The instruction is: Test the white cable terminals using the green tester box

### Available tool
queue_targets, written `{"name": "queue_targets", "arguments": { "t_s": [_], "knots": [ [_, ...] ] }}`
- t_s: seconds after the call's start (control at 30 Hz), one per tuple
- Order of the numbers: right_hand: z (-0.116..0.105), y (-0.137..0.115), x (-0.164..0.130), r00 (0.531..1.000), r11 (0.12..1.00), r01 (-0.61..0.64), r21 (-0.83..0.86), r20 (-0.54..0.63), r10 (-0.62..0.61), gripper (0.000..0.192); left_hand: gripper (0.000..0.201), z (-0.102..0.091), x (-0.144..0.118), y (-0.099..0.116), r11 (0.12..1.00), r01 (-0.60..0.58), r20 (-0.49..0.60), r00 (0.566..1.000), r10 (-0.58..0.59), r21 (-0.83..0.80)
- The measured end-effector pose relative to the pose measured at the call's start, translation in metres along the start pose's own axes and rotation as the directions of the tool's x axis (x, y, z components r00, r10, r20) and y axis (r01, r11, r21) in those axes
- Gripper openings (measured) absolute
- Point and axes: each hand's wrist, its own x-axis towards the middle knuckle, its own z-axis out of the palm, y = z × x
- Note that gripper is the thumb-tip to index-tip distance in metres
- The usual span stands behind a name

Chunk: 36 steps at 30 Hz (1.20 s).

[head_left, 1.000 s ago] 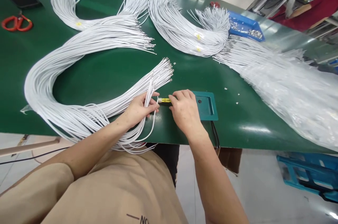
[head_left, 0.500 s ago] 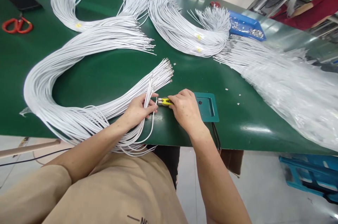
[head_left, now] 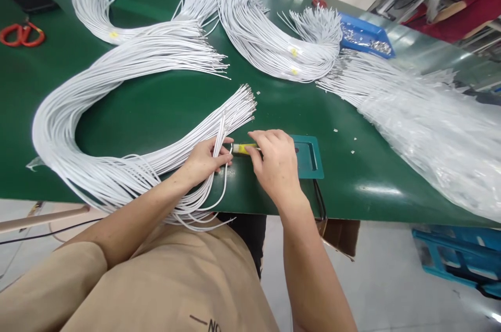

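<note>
Bridging the gap between the hands, a small yellow tool (head_left: 244, 149) points its pale tip at the left fingers, above the green table (head_left: 156, 107). The right hand (head_left: 276, 162), palm down with knuckles raised and fingers curled, grips its near end. The left hand (head_left: 206, 159), thumb toward the tool, pinches several white wires (head_left: 218, 139). Both forearms angle inward from the body. A large wire bundle (head_left: 57, 118) curves leftward; a teal tray (head_left: 319, 165) lies just right.
</note>
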Motion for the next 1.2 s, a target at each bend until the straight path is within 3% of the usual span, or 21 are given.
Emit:
{"name": "queue_targets", "arguments": {
  "t_s": [0.13,0.27,0.4,0.53,0.63,0.67,0.7,0.73,0.8,0.83,0.9,1.03,1.2],
  "knots": [
    [0.006,-0.02,-0.02,0.999,0.996,0.032,0.086,-0.042,-0.029,0.021,0.055,-0.005,-0.005,0.002,0.998,-0.008,-0.021,1.0,0.007,-0.055],
    [0.023,-0.043,-0.043,0.958,0.962,0.258,0.091,0.105,-0.267,0.021,0.057,-0.009,-0.011,0.002,0.992,-0.035,0.003,0.999,0.036,-0.125],
    [0.037,-0.064,-0.06,0.925,0.944,0.327,-0.039,0.216,-0.312,0.02,0.041,-0.011,-0.016,0.001,0.98,-0.007,0.045,0.999,0.016,-0.2],
    [0.034,-0.085,-0.073,0.909,0.969,0.244,-0.049,0.36,-0.21,0.014,0.037,-0.013,-0.022,0.007,0.959,0.028,0.057,0.998,-0.013,-0.282],
    [0.019,-0.088,-0.072,0.849,0.987,0.151,0.05,0.505,-0.155,0.006,0.034,-0.016,-0.027,0.012,0.959,0.024,0.026,1.0,-0.017,-0.283],
    [0.012,-0.084,-0.067,0.846,0.987,0.136,0.081,0.509,-0.158,0.013,0.034,-0.017,-0.029,0.013,0.967,0.014,0.014,1.0,-0.011,-0.255],
    [0.006,-0.078,-0.06,0.842,0.982,0.068,0.174,0.518,-0.149,0.019,0.035,-0.018,-0.03,0.013,0.975,0.003,0.005,1.0,-0.002,-0.221],
    [-0.001,-0.071,-0.051,0.88,0.969,-0.073,0.237,0.473,-0.049,0.025,0.035,-0.018,-0.033,0.013,0.982,-0.006,0.004,1.0,0.007,-0.187],
    [-0.01,-0.053,-0.029,0.926,0.851,-0.35,0.391,0.279,0.253,0.033,0.037,-0.018,-0.038,0.012,0.991,-0.016,0.015,1.0,0.018,-0.131],
    [-0.012,-0.045,-0.019,0.906,0.769,-0.421,0.482,0.183,0.381,0.03,0.037,-0.017,-0.041,0.011,0.994,-0.019,0.024,0.999,0.022,-0.108],
    [-0.011,-0.032,-0.003,0.853,0.591,-0.463,0.661,0.149,0.501,0.025,0.037,-0.014,-0.048,0.01,0.998,-0.013,0.055,0.998,0.017,-0.067],
    [0.003,-0.03,0.005,0.829,0.292,-0.424,0.858,0.238,0.506,0.026,0.037,-0.009,-0.054,0.012,0.991,0.027,0.089,0.996,-0.015,-0.134],
    [0.019,-0.05,-0.006,0.819,0.115,-0.433,0.894,0.337,0.464,0.022,0.039,-0.009,-0.044,0.016,0.944,-0.052,0.055,0.996,0.074,-0.326]
  ]
}}
